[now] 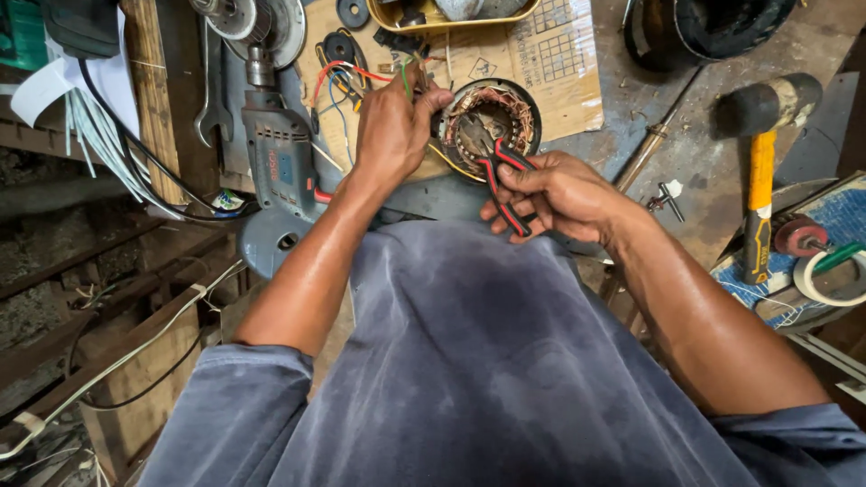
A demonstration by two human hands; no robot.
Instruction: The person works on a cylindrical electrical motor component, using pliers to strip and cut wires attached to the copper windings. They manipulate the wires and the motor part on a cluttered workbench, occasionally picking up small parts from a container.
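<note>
While the left hand (394, 124) pinches the wires (347, 77), the right hand (552, 194) squeezes pliers (494, 167) at the motor ring (490, 117); a careful snip seems next.

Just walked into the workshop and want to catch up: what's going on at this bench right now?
A person's right hand grips red-and-black-handled pliers, nose down in a round motor stator wound with copper wire. The left hand pinches the stator's coloured lead wires at its rim. A grey-blue electric drill lies to the left, a yellow-handled black rubber mallet to the right.
</note>
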